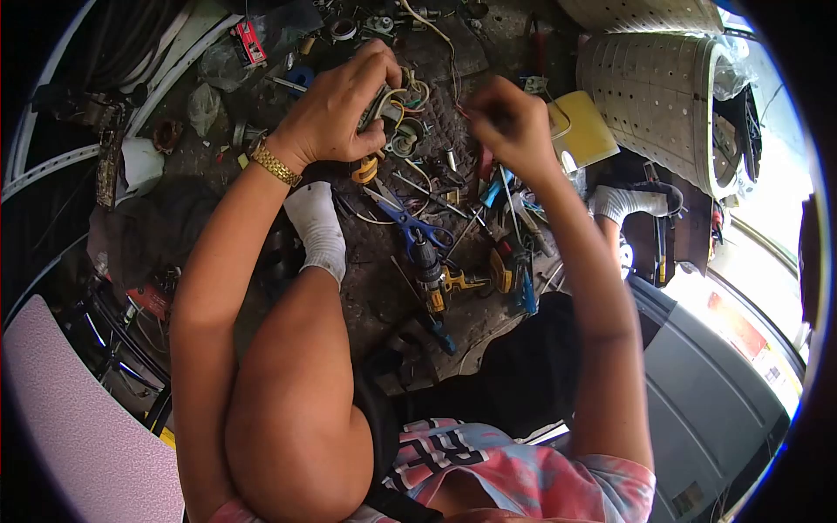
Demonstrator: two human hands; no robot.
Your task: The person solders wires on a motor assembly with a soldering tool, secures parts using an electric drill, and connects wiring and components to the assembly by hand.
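My left hand (344, 105), with a gold watch (275, 162) on its wrist, curls its fingers and thumb around the near side of a part with loose pale wires (410, 109). The part's shape is mostly hidden. To its right, my right hand (514, 122) is closed in a pinch, slightly blurred, where a thin pale wire (452, 57) reaches its fingertips. Blue-handled scissors (410, 218) lie open below the hands. Close to them rests a yellow and black drill (436, 277).
Scattered tools and small parts cover the dark floor, among them a screwdriver (440, 336) and a battery pack (507, 266). A yellow sheet (584, 129) and a perforated drum (649, 100) stand at right. My sock-covered foot (318, 222) is below my left hand.
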